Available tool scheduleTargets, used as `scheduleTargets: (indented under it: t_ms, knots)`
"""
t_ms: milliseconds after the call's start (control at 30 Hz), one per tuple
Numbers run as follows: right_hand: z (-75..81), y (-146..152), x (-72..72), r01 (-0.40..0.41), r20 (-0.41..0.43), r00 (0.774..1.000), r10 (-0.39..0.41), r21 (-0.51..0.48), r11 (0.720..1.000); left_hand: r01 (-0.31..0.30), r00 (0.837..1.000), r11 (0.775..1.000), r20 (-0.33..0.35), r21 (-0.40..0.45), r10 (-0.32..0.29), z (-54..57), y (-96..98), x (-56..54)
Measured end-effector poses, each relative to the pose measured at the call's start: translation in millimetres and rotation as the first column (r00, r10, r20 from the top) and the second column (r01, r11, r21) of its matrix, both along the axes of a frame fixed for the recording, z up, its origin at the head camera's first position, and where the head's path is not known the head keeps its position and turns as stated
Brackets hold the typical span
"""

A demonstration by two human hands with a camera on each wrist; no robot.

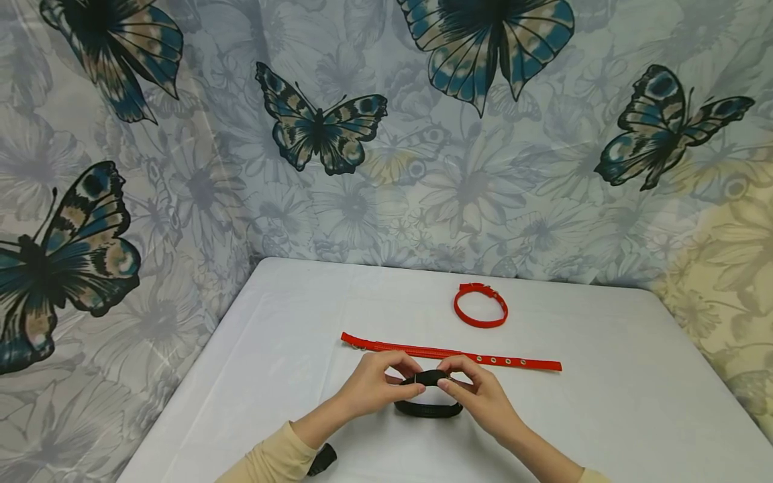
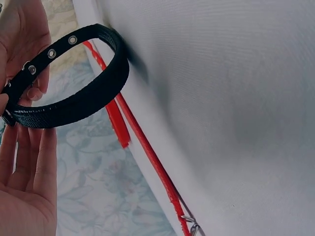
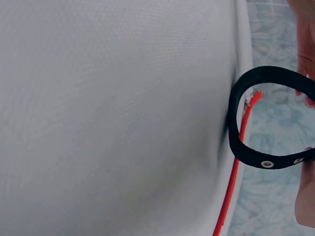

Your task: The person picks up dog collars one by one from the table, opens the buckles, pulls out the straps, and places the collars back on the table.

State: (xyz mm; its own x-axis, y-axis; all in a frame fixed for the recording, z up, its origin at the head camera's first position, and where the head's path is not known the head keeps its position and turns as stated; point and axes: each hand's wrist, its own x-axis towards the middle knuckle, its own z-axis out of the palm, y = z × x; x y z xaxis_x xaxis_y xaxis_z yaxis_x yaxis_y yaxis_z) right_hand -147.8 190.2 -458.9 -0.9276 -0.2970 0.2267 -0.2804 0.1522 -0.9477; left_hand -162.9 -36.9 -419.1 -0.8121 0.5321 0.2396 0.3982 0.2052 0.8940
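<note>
A black collar [image 1: 429, 410] with metal eyelets is bent into a loop between the two hands, close over the white table. My left hand [image 1: 376, 387] pinches it at the left of its upper strap, thumb in front. From the other side my right hand [image 1: 481, 397] pinches the strap with thumb and fingers. In the left wrist view the collar's band [image 2: 74, 109] hangs as a ring, its eyelets along one strap; its buckle end is mostly hidden by fingers. The right wrist view shows the loop [image 3: 235, 118] from the other side.
Behind the hands a red collar [image 1: 417, 350] lies straight across the white table [image 1: 604, 402], its eyelets toward the right. Farther back rests another red collar [image 1: 481, 324], fastened in a ring. A butterfly-patterned cloth [image 1: 471, 174] stands behind the table. A black object [image 1: 323, 459] shows by the left forearm.
</note>
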Motion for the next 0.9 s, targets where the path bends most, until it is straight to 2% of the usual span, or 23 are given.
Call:
scheduleTargets:
  t_ms: [67,133,233,300,400,467,500,600,733,900]
  knots:
    - [-0.6,0,0.1,0.002,0.001,1.000,-0.002,0.006,1.000,-0.001,1.000,1.000,0.002,0.004,0.001,6.3,0.0,3.0]
    - [0.0,0,0.1,0.016,-0.020,1.000,-0.015,0.040,0.999,-0.007,1.000,1.000,-0.001,0.003,0.007,7.3,0.1,4.1]
    - [3.3,-2,-0.2,0.040,-0.130,0.991,-0.022,0.141,0.989,-0.015,1.000,1.000,-0.017,0.001,0.015,7.6,0.0,5.6]
    - [6.3,-4,-0.1,0.058,-0.242,0.970,-0.006,0.207,0.977,-0.011,1.000,1.000,-0.026,0.001,0.011,7.3,0.2,5.7]
    - [10.3,-5,0.0,0.096,-0.412,0.911,0.023,0.266,0.959,0.001,0.999,1.000,-0.034,-0.004,-0.001,6.4,1.1,4.8]
    - [11.8,-6,0.3,0.115,-0.468,0.884,0.026,0.270,0.956,0.002,0.999,1.000,-0.034,-0.011,-0.002,4.4,1.8,3.5]
    - [12.2,-6,0.3,0.120,-0.471,0.882,0.021,0.268,0.956,-0.001,1.000,1.000,-0.031,-0.014,0.001,2.2,2.1,2.6]
    - [11.3,-6,0.7,0.123,-0.421,0.907,-0.006,0.252,0.960,-0.013,1.000,1.000,-0.021,-0.027,0.013,-9.4,2.5,-2.1]
    - [9.2,-5,0.0,0.098,-0.308,0.951,-0.028,0.215,0.972,-0.026,1.000,0.999,-0.005,-0.031,0.025,-25.1,2.2,-9.9]
    - [10.9,-3,-3.2,0.076,-0.118,0.991,-0.063,0.113,0.991,-0.030,0.999,1.000,0.013,0.000,0.030,-31.6,1.4,-14.7]
